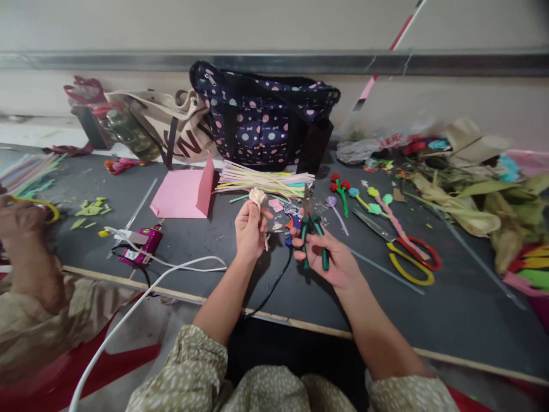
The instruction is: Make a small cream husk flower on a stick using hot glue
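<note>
Pinched in my left hand [250,230] is a small cream craft flower [258,197], its head up and a pale stem poking out below my fingers. My right hand [332,257] is wrapped round green-handled pliers [315,229], whose dark jaws point away from me. Behind the two hands lies a bundle of pastel pipe cleaners [266,180]. Between them, partly hidden by my right hand, is a blue and orange object [293,222] with a black cord; I cannot make out its kind. Finished-looking pipe-cleaner flowers [341,189] rest to the right.
Scissors [398,246] with red and yellow handles lie right, near dried husks [454,200]. A pink paper sheet [182,191] and a purple power strip [141,246] with a white cable are left. Bags [266,120] stand behind. A co-worker's hand [26,223] is at far left.
</note>
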Demonstrator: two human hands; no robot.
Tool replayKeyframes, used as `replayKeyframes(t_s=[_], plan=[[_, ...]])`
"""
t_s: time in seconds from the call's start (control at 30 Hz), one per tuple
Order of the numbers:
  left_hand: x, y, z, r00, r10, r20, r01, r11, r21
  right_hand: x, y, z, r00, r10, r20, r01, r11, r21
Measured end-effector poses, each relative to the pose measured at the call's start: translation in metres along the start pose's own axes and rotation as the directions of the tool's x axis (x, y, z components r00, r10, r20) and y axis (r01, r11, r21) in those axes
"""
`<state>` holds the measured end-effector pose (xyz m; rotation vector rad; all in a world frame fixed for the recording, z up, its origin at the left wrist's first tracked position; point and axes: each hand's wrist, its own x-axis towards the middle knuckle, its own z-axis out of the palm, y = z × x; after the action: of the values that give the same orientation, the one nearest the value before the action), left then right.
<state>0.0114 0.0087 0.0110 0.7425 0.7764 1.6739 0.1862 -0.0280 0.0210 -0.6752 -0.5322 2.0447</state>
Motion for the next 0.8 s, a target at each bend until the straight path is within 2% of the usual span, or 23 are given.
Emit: replayKeyframes(t_s=[0.1,0.23,0.33,0.4,0.57,0.7,0.8], plan=[[0.002,0.0,-0.002,1.0,-0.022,0.002,0.023,1.0,-0.012,0.0,0.004,0.002,0.999,-0.036,-0.006,0.036,0.997,-0.068],[0.004,-0.001,-0.005,0.998,-0.04,-0.038,0.04,0.999,-0.011,-0.001,0.005,0.006,0.986,-0.149,-0.075,0.131,0.97,-0.206],[0.004,-0.001,-0.005,0.998,-0.058,-0.039,0.057,0.998,-0.025,0.0,0.008,0.006,0.972,-0.202,-0.118,0.169,0.954,-0.247],[0.003,0.0,-0.004,0.997,-0.069,-0.027,0.068,0.997,-0.035,0.001,0.011,0.004,0.972,-0.202,-0.12,0.168,0.954,-0.246],[0.001,0.005,0.0,0.994,-0.112,0.014,0.112,0.993,-0.044,0.004,0.017,0.001,0.99,-0.115,-0.082,0.097,0.975,-0.201],[0.001,0.007,0.002,0.992,-0.125,0.028,0.127,0.991,-0.048,0.004,0.018,0.002,0.967,-0.184,-0.178,0.142,0.964,-0.226],[0.0,0.007,0.002,0.991,-0.13,0.036,0.131,0.991,-0.04,0.003,0.016,0.003,0.962,-0.199,-0.188,0.156,0.962,-0.222]])
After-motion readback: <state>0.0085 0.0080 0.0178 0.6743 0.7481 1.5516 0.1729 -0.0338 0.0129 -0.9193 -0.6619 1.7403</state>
